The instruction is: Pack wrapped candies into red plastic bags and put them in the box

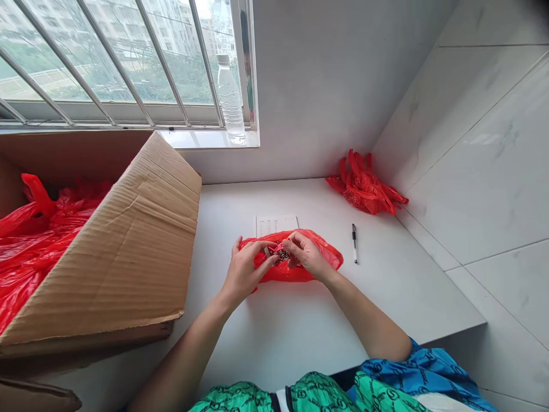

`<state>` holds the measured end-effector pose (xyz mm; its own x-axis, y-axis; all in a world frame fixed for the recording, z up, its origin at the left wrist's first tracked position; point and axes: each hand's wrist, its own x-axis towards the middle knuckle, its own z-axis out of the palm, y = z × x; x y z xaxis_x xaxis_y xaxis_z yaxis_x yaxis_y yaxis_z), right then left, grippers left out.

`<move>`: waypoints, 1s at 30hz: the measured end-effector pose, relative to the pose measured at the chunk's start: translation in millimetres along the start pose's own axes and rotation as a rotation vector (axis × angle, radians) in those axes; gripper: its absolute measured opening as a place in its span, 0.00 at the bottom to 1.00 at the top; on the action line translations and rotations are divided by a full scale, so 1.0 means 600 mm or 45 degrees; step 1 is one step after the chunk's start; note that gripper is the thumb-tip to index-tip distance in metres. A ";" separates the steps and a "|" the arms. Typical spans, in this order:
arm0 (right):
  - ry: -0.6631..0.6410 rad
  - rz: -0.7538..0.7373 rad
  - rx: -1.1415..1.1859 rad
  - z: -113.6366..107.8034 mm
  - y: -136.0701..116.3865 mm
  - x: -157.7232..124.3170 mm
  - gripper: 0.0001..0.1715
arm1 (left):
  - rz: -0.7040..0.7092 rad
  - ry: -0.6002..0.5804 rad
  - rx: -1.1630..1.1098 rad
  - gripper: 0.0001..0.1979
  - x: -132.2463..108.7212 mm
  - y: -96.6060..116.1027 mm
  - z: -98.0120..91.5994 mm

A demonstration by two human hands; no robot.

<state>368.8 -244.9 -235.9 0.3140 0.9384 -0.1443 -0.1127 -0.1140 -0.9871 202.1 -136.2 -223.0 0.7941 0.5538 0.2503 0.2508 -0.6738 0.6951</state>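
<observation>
Label, half hidden, pinched between fingertips of left hand and right hand over red plastic bag.

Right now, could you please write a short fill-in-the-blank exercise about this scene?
The left hand and right hand grip a plastic bag coloured ____.
A pen lies to the ____ of that bag.
A plastic bottle stands on the ____ sill.
More red bags lie inside an open cardboard ____.

Missing words: red; right; window; box.
</observation>
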 end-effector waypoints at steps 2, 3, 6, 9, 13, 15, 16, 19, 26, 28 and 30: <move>0.027 0.036 0.023 -0.006 0.005 0.001 0.25 | -0.080 -0.028 -0.156 0.10 0.002 -0.008 0.000; 0.024 0.044 0.039 -0.007 0.006 0.002 0.24 | -0.102 -0.046 -0.205 0.11 0.003 -0.011 0.001; -0.003 -0.035 0.048 -0.005 0.010 0.002 0.23 | -0.120 -0.073 -0.251 0.12 0.004 -0.012 0.000; 0.000 -0.095 0.038 0.004 0.011 0.000 0.21 | -0.162 -0.034 -0.267 0.14 0.004 -0.010 0.000; 0.019 -0.066 0.096 0.010 0.013 -0.002 0.19 | -0.148 0.056 -0.215 0.13 0.001 -0.011 0.001; 0.049 -0.075 0.089 0.012 0.013 -0.002 0.20 | -0.111 0.099 -0.165 0.13 -0.001 -0.010 0.003; 0.067 -0.085 0.076 0.013 0.013 -0.002 0.20 | -0.095 0.120 -0.145 0.13 -0.002 -0.009 0.004; 0.128 -0.112 0.032 0.011 0.009 -0.004 0.21 | -0.041 0.150 -0.083 0.13 -0.005 -0.008 0.003; 0.486 -0.214 -0.547 -0.022 -0.003 -0.011 0.17 | 0.107 0.075 0.550 0.09 -0.006 -0.034 0.003; 0.478 -0.191 -0.648 -0.023 -0.002 -0.011 0.16 | 0.100 0.018 0.684 0.09 -0.008 -0.042 0.012; 0.441 -0.197 -0.640 -0.021 0.002 -0.010 0.16 | 0.082 -0.026 0.764 0.12 -0.010 -0.048 0.022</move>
<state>378.5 -254.6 -236.8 0.5881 0.8056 0.0719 0.3892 -0.2039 -0.8983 197.4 -126.3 -253.4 0.8270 0.4973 0.2620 0.4657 -0.8672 0.1762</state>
